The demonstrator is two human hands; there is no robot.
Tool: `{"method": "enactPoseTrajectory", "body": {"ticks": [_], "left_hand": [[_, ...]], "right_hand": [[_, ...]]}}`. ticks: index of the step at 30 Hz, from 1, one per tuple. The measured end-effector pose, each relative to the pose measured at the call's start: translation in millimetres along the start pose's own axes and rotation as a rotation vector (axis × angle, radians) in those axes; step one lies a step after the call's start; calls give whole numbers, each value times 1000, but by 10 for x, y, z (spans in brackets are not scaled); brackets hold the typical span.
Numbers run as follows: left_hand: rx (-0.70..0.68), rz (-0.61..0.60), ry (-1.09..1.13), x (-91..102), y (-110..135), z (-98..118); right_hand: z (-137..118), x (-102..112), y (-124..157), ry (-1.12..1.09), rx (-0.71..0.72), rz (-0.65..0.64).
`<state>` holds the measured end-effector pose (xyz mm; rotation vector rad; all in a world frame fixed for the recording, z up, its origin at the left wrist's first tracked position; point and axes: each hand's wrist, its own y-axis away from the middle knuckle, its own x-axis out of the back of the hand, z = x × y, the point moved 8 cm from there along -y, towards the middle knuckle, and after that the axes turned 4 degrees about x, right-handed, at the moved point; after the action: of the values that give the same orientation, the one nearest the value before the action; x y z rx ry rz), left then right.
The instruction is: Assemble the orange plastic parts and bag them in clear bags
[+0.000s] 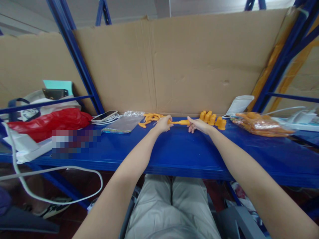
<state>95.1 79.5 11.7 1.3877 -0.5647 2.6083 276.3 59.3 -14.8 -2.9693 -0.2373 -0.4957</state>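
Note:
Both my arms reach forward over a blue metal shelf (174,156). My left hand (163,123) is closed on the left end of a thin orange plastic part (180,122) lying across the shelf. My right hand (198,125) pinches the same part at its right end. Behind my left hand lies a loose pile of curved orange pieces (149,118). A cluster of several short orange caps (211,119) stands upright just right of my right hand.
A clear bag of orange parts (259,124) lies at the right, a white pouch (239,104) behind it. A clear zip bag (123,123), a phone with white cable (106,116) and a red bag (47,124) sit left. Cardboard (186,66) backs the shelf.

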Motion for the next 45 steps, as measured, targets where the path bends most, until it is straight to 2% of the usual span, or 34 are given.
{"method": "enactPoseTrajectory", "body": {"ticks": [4,8,17,22,25,31,39,45], "left_hand": [[7,0,-2,0,7,-2],[9,0,-17,15,23,12],[-8,-18,11,-3,10,-6],[-13,-20,9,-14,3,-7],[-11,-12,-6,-3,13,3],[-12,-3,-24,23,34,26],[-11,-13,1,0,20,11],[10,-32,41,-10,20,-1]], "right_hand": [[-43,-8,31,-60,74,-28],[-23,12,40,-11,93,-30],[40,-7,-21,43,-33,-2],[-11,-43,17,-15,32,-65],[-19,-11,39,-33,52,-43],[0,-38,33,-45,11,-55],[17,-28,3,24,-60,11],[-71,-5,44,-16,60,21]]}}
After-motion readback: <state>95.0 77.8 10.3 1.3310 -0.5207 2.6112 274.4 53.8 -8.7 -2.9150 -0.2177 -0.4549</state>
